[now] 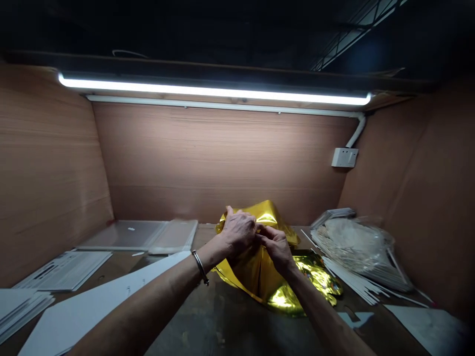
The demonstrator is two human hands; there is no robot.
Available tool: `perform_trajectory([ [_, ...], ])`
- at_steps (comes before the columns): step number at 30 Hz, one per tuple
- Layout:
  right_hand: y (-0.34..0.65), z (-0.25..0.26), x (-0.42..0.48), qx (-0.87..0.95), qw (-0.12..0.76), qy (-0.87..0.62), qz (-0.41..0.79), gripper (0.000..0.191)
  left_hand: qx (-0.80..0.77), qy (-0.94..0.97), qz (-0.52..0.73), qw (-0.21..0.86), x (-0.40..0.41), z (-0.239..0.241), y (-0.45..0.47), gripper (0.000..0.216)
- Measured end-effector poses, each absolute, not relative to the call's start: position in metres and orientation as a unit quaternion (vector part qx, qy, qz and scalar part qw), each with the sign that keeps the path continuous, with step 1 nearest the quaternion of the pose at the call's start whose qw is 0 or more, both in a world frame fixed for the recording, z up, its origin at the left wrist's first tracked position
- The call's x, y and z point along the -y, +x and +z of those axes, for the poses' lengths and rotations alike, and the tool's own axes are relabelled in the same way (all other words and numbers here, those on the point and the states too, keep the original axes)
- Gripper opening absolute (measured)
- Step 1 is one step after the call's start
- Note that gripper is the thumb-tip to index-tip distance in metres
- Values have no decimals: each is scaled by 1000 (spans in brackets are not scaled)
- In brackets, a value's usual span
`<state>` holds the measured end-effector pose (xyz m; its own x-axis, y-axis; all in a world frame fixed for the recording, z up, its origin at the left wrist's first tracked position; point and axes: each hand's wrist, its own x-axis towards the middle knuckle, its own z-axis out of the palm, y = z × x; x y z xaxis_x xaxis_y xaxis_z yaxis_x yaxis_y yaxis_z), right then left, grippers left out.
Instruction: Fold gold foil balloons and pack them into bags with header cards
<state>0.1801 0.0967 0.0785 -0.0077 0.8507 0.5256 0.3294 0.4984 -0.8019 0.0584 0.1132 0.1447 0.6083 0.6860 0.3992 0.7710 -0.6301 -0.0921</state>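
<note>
A crumpled sheet of shiny gold foil is held up above the dark tabletop in the middle of the view. My left hand, with a metal bangle on the wrist, is closed over the foil's upper part. My right hand pinches the same foil just to its right, fingertips touching the left hand. More gold foil lies flat on the table below and to the right.
Clear plastic sleeves lie at the back left. White card sheets are stacked at left, with a long white sheet beneath my left arm. A plastic bag and white sticks are piled at right. Wooden walls enclose the booth.
</note>
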Motion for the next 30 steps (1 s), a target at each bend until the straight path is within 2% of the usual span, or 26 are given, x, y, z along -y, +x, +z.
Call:
perform_trajectory([
  [3,178,81,-87,641,568,-411,313,22,487,-797,-355,42,-104,146,34,31],
  [5,179,82,-80,626,574,-397,347,19,528,-678,-499,-118,-100,139,14,44],
  [8,178,83,-70,607,580,-387,381,16,496,-551,-555,-377,-92,122,-5,60],
  [10,175,84,-66,598,580,-386,395,15,458,-522,-561,-451,-85,112,-9,60],
  [15,167,86,-57,573,594,-386,412,16,362,-491,-627,-485,-71,112,-4,74],
  [18,165,88,-53,526,634,-394,408,26,294,-487,-640,-517,-64,120,-5,75],
  [21,162,92,-49,497,659,-390,408,43,297,-506,-622,-519,-60,124,-9,57],
  [23,160,94,-47,502,656,-385,412,47,315,-526,-604,-509,-60,124,-12,40],
  [25,159,96,-44,513,648,-387,408,42,330,-544,-599,-486,-60,123,-14,28],
  [30,160,97,-35,556,634,-416,339,28,346,-590,-622,-380,-58,125,-19,14],
])
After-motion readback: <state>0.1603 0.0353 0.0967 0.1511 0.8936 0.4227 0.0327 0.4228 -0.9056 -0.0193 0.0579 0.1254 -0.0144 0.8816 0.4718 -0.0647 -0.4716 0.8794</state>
